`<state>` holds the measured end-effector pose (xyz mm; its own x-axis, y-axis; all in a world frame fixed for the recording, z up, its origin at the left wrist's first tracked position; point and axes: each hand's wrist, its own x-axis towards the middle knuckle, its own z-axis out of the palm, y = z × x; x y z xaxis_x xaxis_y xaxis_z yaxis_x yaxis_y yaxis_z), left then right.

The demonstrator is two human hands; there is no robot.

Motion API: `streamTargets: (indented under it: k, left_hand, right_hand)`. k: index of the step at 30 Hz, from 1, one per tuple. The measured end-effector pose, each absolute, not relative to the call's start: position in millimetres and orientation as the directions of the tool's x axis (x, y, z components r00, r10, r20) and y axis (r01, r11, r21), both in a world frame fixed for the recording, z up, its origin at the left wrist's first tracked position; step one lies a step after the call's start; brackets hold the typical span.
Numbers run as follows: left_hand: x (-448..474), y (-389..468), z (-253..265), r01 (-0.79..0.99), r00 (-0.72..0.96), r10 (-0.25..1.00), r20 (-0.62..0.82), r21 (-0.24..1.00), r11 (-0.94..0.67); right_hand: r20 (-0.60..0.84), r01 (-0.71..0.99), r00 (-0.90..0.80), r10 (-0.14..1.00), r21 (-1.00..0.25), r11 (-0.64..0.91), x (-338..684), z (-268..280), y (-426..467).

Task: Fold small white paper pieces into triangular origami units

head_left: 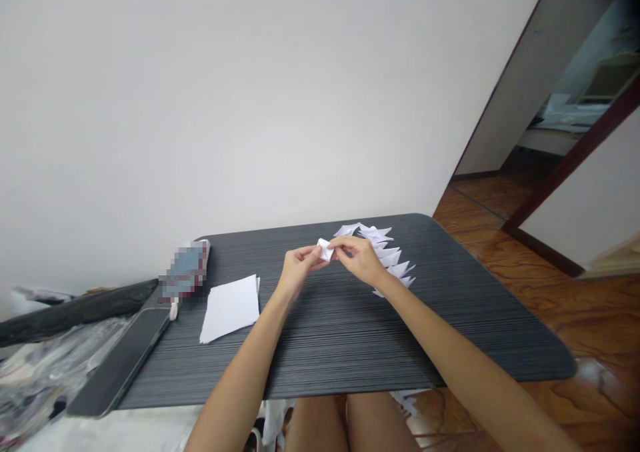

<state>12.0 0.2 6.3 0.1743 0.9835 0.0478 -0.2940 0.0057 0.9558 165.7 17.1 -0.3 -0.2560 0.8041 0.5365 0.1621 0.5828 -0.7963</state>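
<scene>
A small folded piece of white paper (326,249) is held up above the dark table between my two hands. My left hand (301,265) pinches its left side with thumb and fingers. On its right side, my right hand (356,255) grips the paper's edge with closed fingertips. Just beyond and to the right of my right hand lie several folded white paper shapes (395,257) with pointed ends, partly hidden by my hand and forearm. To the left of my left forearm rests a stack of white paper sheets (231,309).
The dark wood-grain table (345,345) stands against a white wall (280,105). At its left edge lies a black phone-like slab (125,365), with a blurred-out packet (185,272) behind it. Plastic-wrapped items (65,365) are piled left of the table. Wooden floor (600,312) shows at right.
</scene>
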Motion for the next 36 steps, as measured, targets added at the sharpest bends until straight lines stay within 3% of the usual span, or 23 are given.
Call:
streamTargets:
  k: [3, 11, 18, 24, 30, 36]
  left_hand:
    - [12, 2, 3, -0.221, 0.143, 0.989, 0.04, 0.975, -0.007]
    - [11, 2, 0, -0.045, 0.165, 0.983, 0.082, 0.996, -0.075]
    - [10, -2, 2, 0.37, 0.149, 0.935, 0.32, 0.859, -0.353]
    - [10, -4, 5, 0.37, 0.191, 0.919, 0.346, 0.841, -0.394]
    - [8, -2, 4, 0.415, 0.122, 0.892, 0.436, 0.794, -0.445]
    - [10, -2, -1, 0.364, 0.076, 0.895, 0.44, 0.823, -0.436]
  right_hand:
    - [0.55, 0.206, -0.287, 0.784, -0.764, 0.611, 166, 2, 16]
    - [0.374, 0.073, -0.345, 0.861, -0.904, 0.422, 165, -3, 22]
    - [0.306, 0.087, -0.358, 0.882, -0.93, 0.358, 165, 0, 20]
    - [0.332, 0.119, -0.291, 0.897, -0.918, 0.379, 167, 2, 21]
    - [0.31, 0.144, -0.303, 0.901, -0.92, 0.365, 168, 8, 18]
    - [0.3, 0.171, -0.298, 0.906, -0.917, 0.36, 170, 10, 18]
